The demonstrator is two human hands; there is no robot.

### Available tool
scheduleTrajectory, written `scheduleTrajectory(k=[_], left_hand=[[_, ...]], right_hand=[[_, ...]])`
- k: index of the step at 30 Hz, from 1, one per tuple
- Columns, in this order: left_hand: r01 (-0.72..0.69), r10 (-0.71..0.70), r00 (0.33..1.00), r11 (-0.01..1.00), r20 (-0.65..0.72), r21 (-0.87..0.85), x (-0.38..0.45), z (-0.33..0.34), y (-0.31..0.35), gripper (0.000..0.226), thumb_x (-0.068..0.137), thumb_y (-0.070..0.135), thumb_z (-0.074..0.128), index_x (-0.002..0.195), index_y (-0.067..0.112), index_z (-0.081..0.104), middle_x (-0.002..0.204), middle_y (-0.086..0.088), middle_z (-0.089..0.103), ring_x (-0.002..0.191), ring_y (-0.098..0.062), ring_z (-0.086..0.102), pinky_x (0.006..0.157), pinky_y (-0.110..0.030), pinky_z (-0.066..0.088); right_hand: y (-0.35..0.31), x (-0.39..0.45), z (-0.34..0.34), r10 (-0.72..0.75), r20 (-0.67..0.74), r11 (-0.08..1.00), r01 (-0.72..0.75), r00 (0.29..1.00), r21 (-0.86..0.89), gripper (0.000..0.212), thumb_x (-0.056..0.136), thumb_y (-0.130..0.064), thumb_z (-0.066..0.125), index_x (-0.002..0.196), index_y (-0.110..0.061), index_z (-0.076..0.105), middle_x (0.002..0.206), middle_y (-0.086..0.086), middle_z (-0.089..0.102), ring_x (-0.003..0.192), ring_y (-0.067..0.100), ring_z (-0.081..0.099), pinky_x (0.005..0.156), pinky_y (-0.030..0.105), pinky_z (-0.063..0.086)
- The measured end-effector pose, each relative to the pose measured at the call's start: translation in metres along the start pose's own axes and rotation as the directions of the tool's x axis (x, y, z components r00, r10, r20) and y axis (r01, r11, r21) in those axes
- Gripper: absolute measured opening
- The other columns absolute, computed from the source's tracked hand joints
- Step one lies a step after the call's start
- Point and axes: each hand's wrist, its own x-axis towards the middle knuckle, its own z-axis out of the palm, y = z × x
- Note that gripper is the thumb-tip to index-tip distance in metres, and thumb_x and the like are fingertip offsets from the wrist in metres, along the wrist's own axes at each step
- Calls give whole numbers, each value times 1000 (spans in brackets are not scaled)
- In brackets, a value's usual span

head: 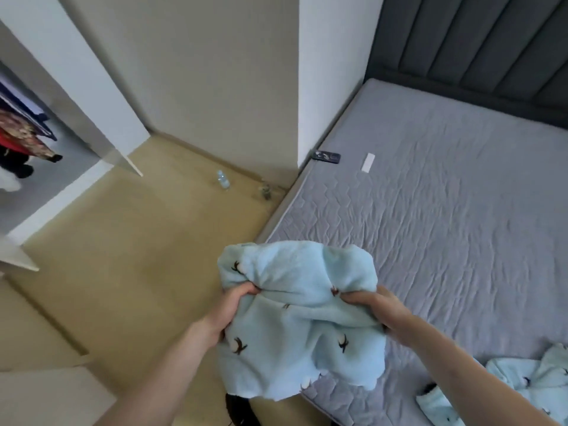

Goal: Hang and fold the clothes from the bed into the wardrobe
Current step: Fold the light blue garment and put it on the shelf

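A light blue fleece garment with small brown prints hangs bunched in the air over the bed's near corner. My left hand grips its left side and my right hand grips its right side, fingers curled into the fabric. A second light blue fleece piece lies on the grey mattress at the lower right. The open wardrobe is at the far left, with dark and red patterned clothes hanging inside.
A dark remote and a white strip lie near the mattress's far left edge. A plastic bottle stands on the wooden floor by the wall. White wardrobe doors stand open at left.
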Motion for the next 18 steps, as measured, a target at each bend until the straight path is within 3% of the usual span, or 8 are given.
scheduleTrajectory(k=[5,9,18], left_hand=[[-52,43,997,991,-68,-125,-32,-136,3,50,66,43,76,108,15,78,109,-19,75,104,-38,71,105,-57,50],[-98,67,988,967,-138,-235,-52,-234,9,57,63,44,79,110,12,78,113,-21,74,107,-39,70,108,-58,46],[-328,212,928,855,-307,-401,-82,-388,53,56,70,36,77,119,9,75,119,-22,71,114,-39,67,113,-57,42]], right_hand=[[-54,30,133,-40,124,987,58,992,-147,70,53,-33,97,116,-14,74,111,15,77,101,35,75,89,52,60],[-95,54,240,-97,222,966,146,970,-215,77,53,-33,97,122,-14,69,112,15,76,102,36,74,87,52,61],[-195,96,423,-201,390,898,328,899,-294,69,55,-33,95,118,-12,74,113,14,76,103,34,74,92,54,58]])
